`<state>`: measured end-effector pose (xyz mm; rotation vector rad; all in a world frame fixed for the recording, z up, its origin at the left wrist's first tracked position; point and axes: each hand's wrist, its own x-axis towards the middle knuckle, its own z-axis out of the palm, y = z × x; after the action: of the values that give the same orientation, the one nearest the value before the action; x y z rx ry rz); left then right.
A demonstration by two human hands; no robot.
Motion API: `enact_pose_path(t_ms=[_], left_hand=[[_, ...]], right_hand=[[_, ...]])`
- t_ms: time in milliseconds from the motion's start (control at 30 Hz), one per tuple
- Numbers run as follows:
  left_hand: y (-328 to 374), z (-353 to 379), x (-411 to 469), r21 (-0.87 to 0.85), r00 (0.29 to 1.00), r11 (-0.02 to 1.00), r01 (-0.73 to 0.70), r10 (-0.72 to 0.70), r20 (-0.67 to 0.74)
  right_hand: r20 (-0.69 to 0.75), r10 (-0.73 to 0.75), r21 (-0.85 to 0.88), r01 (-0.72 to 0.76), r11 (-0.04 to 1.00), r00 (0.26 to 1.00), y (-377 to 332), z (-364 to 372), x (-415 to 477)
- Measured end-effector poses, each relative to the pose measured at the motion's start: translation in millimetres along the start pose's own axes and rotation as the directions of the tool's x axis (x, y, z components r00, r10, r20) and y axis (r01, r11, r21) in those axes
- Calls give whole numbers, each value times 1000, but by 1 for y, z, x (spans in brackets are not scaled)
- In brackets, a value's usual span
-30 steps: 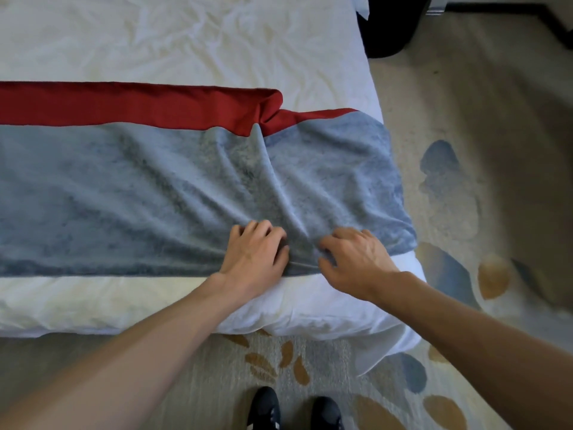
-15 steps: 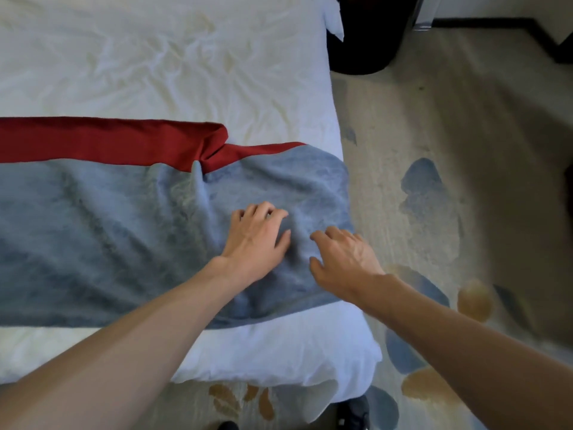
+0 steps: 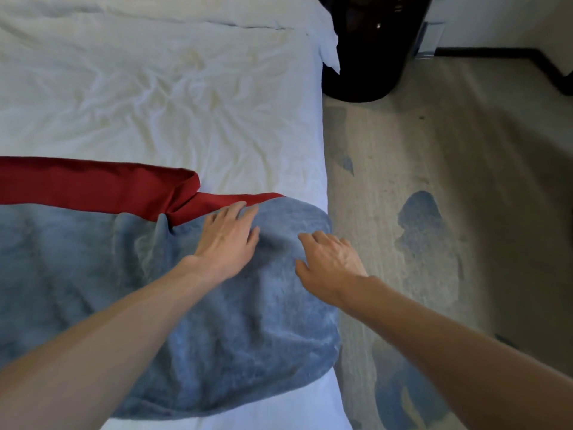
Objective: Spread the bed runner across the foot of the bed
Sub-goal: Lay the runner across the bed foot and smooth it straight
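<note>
The bed runner (image 3: 77,274) is plush blue-grey with a red band (image 3: 93,187) along its far edge. It lies across the white bed (image 3: 155,88), and its right end reaches the mattress edge. A fold bunches the red band near the middle. My left hand (image 3: 228,240) lies flat on the runner with straight fingers, its fingertips at the red band. My right hand (image 3: 325,263) rests on the runner's right end with fingers spread and slightly bent, holding nothing.
Wrinkled white bedding covers the bed beyond the runner. A dark round object (image 3: 369,45) stands on the floor by the bed's far right corner. Patterned beige and blue carpet (image 3: 434,228) lies to the right of the bed.
Both hands left the runner's near edge and slid across it towards the red band. The view moved forward over the bed, and my shoes dropped out of sight.
</note>
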<state>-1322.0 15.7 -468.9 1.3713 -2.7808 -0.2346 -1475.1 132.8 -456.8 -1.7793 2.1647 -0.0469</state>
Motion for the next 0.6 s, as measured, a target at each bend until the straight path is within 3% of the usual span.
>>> enact_pose_path(t_ms=[167,467,600], left_hand=[[-25,-3,48,46,1000,999,6,-7,24],[-61,12,90,-7,969,999,-33,34,245],[-65,22,95,90,972,996,10,-31,232]], right_hand=[[42,-17,-21,18,1000,999,-6,-5,53],[68,-3,-4,4,1000,998,-30,6,139],[-41,12,10,-12,1000,999,-27,14,143]])
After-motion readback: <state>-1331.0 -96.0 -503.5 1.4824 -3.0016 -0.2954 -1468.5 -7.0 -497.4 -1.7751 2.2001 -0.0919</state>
